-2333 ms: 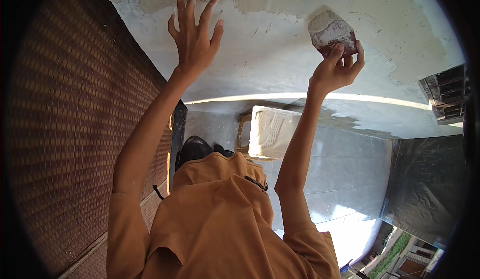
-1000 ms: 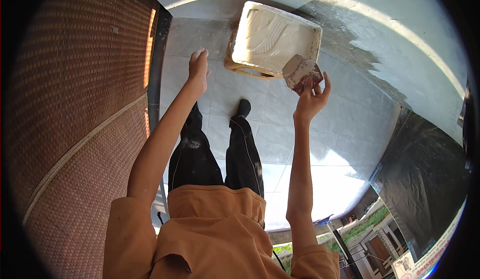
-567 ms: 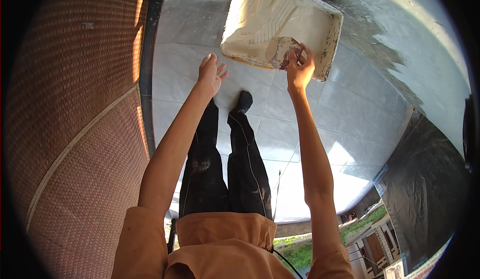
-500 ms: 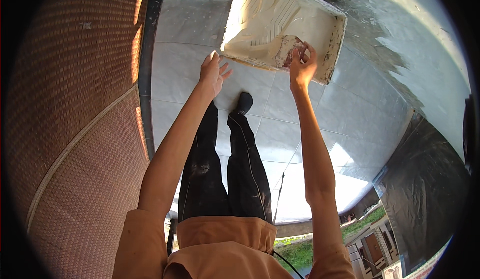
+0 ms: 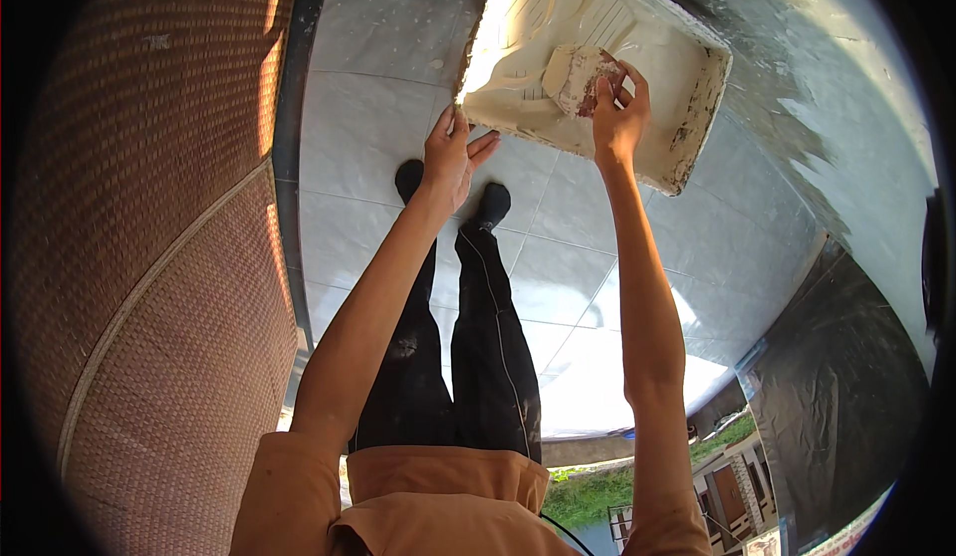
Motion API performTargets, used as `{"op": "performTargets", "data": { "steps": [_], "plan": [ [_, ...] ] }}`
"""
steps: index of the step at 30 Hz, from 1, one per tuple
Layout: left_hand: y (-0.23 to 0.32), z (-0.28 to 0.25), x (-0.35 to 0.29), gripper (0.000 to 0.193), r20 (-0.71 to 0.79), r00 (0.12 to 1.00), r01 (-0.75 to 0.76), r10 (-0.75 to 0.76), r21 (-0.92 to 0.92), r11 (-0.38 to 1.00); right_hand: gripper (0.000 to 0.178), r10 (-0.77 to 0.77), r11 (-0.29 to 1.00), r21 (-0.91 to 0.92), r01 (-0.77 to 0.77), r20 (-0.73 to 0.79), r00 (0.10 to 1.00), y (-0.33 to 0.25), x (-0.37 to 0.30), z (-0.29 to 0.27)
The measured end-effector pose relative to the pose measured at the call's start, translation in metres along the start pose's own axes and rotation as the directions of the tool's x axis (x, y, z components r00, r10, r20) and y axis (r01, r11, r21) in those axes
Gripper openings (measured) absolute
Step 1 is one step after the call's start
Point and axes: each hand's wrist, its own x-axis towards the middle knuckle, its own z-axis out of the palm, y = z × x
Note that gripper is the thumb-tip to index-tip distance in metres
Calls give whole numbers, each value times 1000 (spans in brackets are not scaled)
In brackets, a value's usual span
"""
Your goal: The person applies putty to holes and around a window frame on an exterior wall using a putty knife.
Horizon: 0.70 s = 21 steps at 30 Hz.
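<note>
A paint tray (image 5: 697, 123) with a ribbed bottom and crusted rim holds thick cream-coloured paint or filler. My left hand (image 5: 453, 163) grips its near left corner, thumb side at the rim, other fingers stretched along the near edge. Over the tray, my right hand (image 5: 619, 123) is closed on a flat reddish-brown scraper (image 5: 580, 80) smeared with cream material. The scraper's broad end points left, over the filler; whether it touches the filler I cannot tell.
A partly coated grey wall (image 5: 797, 88) rises at the right. Woven brown panels (image 5: 179, 287) stand along the left. My feet (image 5: 488, 203) are on grey floor tiles (image 5: 373, 123) below the tray. Dark sheeting (image 5: 841, 387) hangs at the lower right.
The tray has shifted right and a little nearer. The scraper has moved away from the near rim, further over the filler. My left hand has moved right with the tray corner.
</note>
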Motion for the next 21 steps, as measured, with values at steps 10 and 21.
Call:
{"op": "performTargets", "data": {
  "steps": [10, 21],
  "plan": [
    [-1, 1, 1, 42, -15, 999, -28, 28, 2, 1000, 39, -20, 1000, -13, 21, 96, 995, -25, -10, 32],
    [-3, 3, 0, 43, -39, 999, -10, 11, 47, 999, 40, 38, 999, 0, -39, 167, 985, -33, -26, 47]
  ]
}}
